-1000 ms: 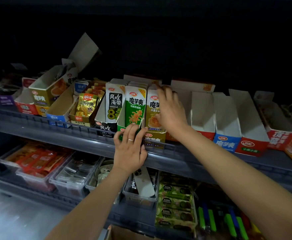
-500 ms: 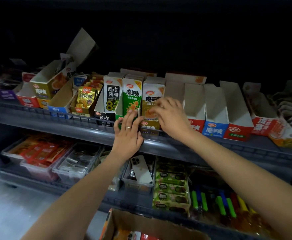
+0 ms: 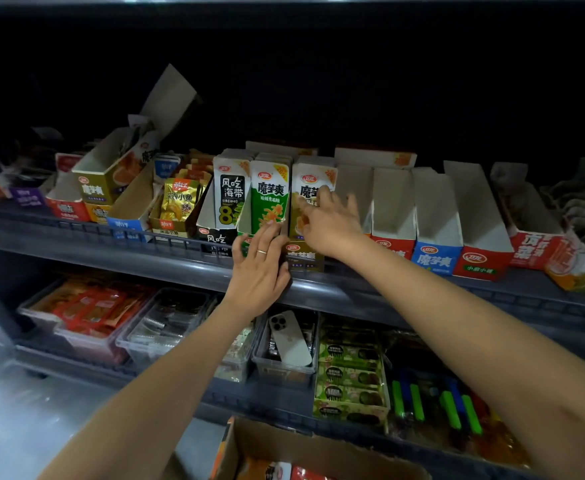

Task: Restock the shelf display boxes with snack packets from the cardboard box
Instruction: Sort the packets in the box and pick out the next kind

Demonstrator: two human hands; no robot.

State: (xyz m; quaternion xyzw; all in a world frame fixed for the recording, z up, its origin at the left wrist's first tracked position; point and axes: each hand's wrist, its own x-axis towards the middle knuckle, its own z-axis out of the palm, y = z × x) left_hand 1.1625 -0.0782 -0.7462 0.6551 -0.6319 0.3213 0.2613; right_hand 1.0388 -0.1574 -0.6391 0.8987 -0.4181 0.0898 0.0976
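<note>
Your left hand lay flat, bracing the green display box. Your right hand, fingers spread, touched the front packet. You needed it upright and flush.

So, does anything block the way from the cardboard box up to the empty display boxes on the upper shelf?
Nothing fixed that shows. The empty display boxes stand open-topped right of the right hand; the cardboard box sits open below. Only the person's own right forearm crosses that space.

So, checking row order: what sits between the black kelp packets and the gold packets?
Green packets in their display box, the left hand at its front; the head view shows it.
</note>
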